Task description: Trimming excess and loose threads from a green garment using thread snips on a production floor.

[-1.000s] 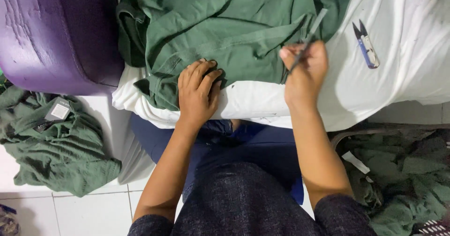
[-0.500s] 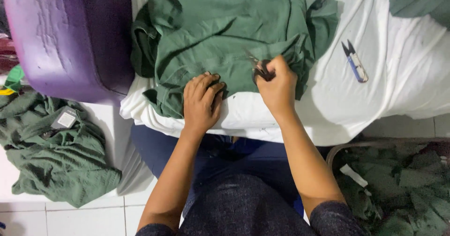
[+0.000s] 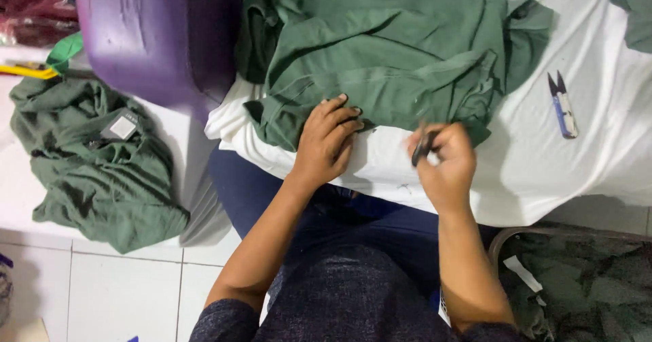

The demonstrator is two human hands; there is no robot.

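A crumpled green garment [image 3: 387, 50] lies on a white cloth [image 3: 598, 158] that covers the work surface in front of me. My left hand [image 3: 326, 141] rests flat on the garment's near hem, fingers spread. My right hand [image 3: 445, 162] is blurred just below the hem, over the white cloth, and grips a small dark thread snipper [image 3: 422, 145] whose tip sticks out above the fingers.
A second snipper with a blue handle [image 3: 562, 104] lies on the white cloth at the right. A purple tub [image 3: 156, 36] stands at the upper left. Another green garment [image 3: 95, 158] lies on the tiled floor at left, more green cloth at the lower right [image 3: 584, 288].
My right hand has pulled back from the garment's hem toward me, with the small snipper in it. My left hand stays pressed on the hem.
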